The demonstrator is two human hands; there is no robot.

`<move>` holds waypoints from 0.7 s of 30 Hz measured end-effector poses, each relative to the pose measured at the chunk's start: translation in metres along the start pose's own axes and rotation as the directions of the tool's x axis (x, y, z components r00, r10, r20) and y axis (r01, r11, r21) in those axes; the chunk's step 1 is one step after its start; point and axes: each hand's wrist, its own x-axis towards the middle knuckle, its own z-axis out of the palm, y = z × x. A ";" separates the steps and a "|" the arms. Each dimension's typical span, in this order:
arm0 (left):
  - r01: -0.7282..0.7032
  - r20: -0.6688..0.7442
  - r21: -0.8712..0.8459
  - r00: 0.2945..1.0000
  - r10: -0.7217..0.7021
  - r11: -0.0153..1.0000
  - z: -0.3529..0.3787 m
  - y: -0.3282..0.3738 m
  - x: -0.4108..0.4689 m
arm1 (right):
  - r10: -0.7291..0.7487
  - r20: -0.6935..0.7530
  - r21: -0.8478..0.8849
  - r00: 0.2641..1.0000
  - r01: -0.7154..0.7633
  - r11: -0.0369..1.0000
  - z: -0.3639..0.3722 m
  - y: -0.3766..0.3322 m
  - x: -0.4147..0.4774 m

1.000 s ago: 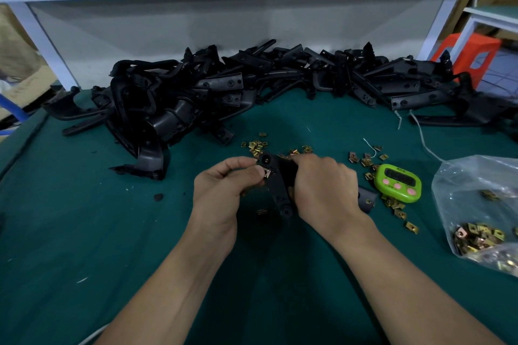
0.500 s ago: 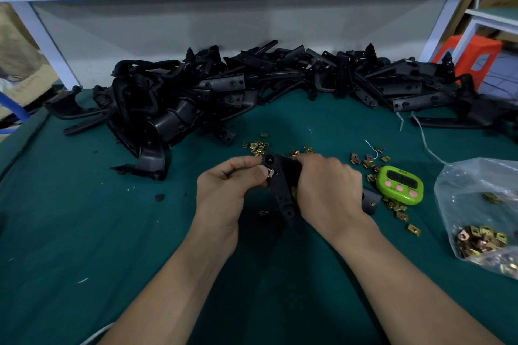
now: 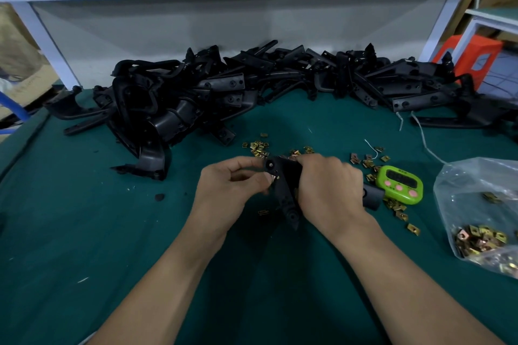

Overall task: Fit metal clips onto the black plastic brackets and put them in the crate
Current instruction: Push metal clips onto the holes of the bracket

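Hardly anything shifts from a second ago: both hands stay huddled just left of the green timer (image 3: 399, 183), and the black plastic bracket (image 3: 286, 193) tips only a touch. The left hand (image 3: 227, 193) pinches a small metal clip (image 3: 273, 178) between thumb and forefinger, right against the bracket's left edge near its round upper end. Its other fingers curl under the palm. The right hand (image 3: 329, 190) wraps over the bracket from the timer side, fingers curled tight round it, knuckles up. One blunt black end (image 3: 372, 197) pokes out beside the timer, touching or nearly touching it; I cannot tell which. The bracket's lower tip points down at the green table mat (image 3: 84, 232).

Loose brass-coloured clips (image 3: 259, 145) lie scattered left of and around the timer. Right of the timer slumps a clear plastic bag (image 3: 482, 218) with more clips inside. Well behind the timer, a long heap of black brackets (image 3: 224, 92) runs along the back of the mat.
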 end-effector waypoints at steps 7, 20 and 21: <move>0.047 -0.012 -0.033 0.999 -0.048 0.998 0.002 0.003 -0.002 | -0.010 0.033 -0.004 0.999 0.010 1.000 -0.001 0.000 0.001; -0.004 -0.100 -0.046 0.995 -0.001 0.999 0.004 -0.010 0.007 | 0.015 0.024 0.039 1.000 -0.016 0.999 0.002 0.002 0.000; -0.014 -0.093 -0.028 0.996 0.011 1.000 0.004 -0.011 0.006 | 0.014 0.027 0.034 1.000 -0.015 0.999 0.002 0.002 0.000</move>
